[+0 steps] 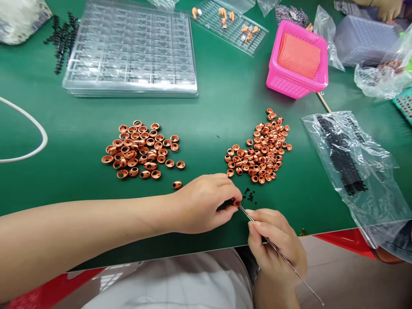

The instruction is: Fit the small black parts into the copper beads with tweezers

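Near the table's front edge my left hand (206, 204) pinches a small copper-coloured shell (237, 203) between thumb and forefinger. My right hand (278, 244) grips a thin metal rod (283, 257), whose upper tip meets the shell. A pile of copper shells (141, 150) lies beyond my left forearm, with a single shell (177, 184) close to my wrist. Another pile of copper shells (267, 148), seemingly smaller ones, lies beyond my hands to the right. Tiny black pieces (249, 195) are scattered just past my fingertips.
Clear plastic trays (131, 51) are stacked at the back left, beside black strips (62, 40). A pink basket (298, 60) with an orange cloth stands at the back right. A plastic bag (354, 159) of black strips lies right. Another person's hand (389, 9) shows at top right.
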A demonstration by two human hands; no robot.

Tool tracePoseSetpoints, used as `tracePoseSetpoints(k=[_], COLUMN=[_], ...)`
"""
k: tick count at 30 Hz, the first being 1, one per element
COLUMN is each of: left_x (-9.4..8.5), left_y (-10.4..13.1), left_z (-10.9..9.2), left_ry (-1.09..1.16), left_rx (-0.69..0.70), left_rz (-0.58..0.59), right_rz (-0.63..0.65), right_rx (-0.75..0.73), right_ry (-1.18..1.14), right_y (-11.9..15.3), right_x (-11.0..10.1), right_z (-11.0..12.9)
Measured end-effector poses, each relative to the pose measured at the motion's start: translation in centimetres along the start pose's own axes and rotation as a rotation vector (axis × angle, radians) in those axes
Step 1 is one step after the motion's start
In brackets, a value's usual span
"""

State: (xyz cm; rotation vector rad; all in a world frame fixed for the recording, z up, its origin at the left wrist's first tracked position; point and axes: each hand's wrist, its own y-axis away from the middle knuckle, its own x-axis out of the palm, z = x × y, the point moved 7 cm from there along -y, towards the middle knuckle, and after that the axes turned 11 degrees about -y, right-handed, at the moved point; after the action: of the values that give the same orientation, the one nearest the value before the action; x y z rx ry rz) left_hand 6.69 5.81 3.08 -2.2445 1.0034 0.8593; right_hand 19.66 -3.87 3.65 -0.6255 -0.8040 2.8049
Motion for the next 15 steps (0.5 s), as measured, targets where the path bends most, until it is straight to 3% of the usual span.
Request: tracePoseSetpoints(k=[15], left_x=[0.20], left_y=[0.15], left_z=[-0.07], left_ry=[-0.029], left_rx=[0.051], left_rz=[0.029], right_rz=[0.002], right_rx=[0.015], right_ry=[0.012], right_y=[-0.05], right_x=[-0.04], right_z=[-0.08])
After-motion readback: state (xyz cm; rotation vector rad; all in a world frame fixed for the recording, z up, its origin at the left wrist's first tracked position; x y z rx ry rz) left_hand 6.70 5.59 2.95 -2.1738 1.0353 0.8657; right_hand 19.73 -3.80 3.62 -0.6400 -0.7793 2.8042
